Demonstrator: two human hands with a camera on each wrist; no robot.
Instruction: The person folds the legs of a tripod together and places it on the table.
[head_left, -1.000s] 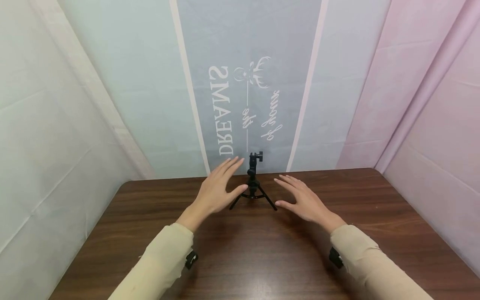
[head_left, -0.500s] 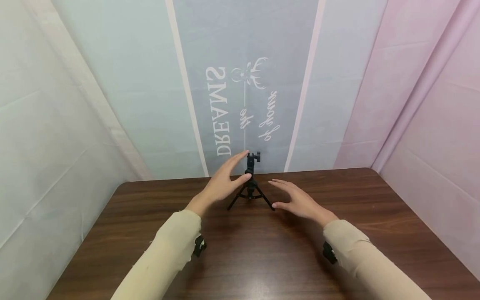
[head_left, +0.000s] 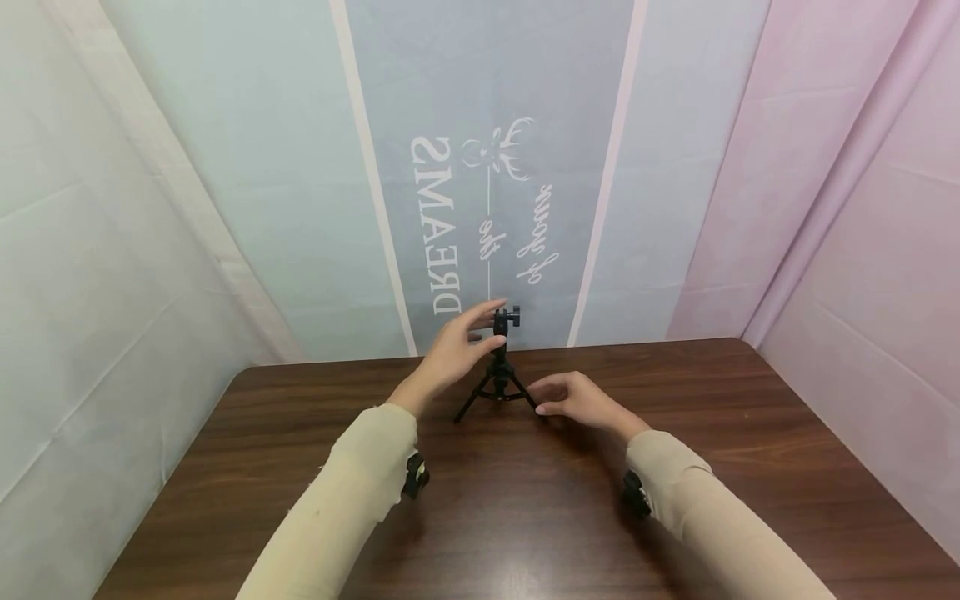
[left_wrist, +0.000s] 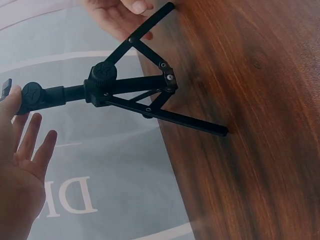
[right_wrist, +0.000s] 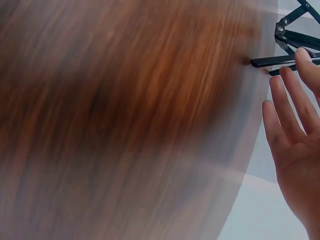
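A small black tripod (head_left: 500, 367) stands upright on the wooden table near its back edge, legs spread, a knob at the top. My left hand (head_left: 457, 346) is at its upper post from the left. In the left wrist view, the left hand's thumb (left_wrist: 11, 104) overlaps the tripod head, while the other fingers (left_wrist: 31, 137) stay fairly straight beside the post. My right hand (head_left: 581, 400) is low on the other side, thumb and fingers around the right leg. The right wrist view shows the right hand's straight fingers (right_wrist: 286, 107) with their tips right at the leg.
The brown wooden table (head_left: 510, 508) has rounded back corners. Behind it hangs a pale printed cloth (head_left: 525, 83) with mirrored lettering, and cloth walls rise at the left (head_left: 90, 275) and right (head_left: 877, 275). A black device (head_left: 416, 475) sits at the left wrist, another (head_left: 636, 493) at the right.
My left hand has moved right and up to the tripod's upper post. The right hand has come left to the leg, its fingers bending more. The tripod stands in place.
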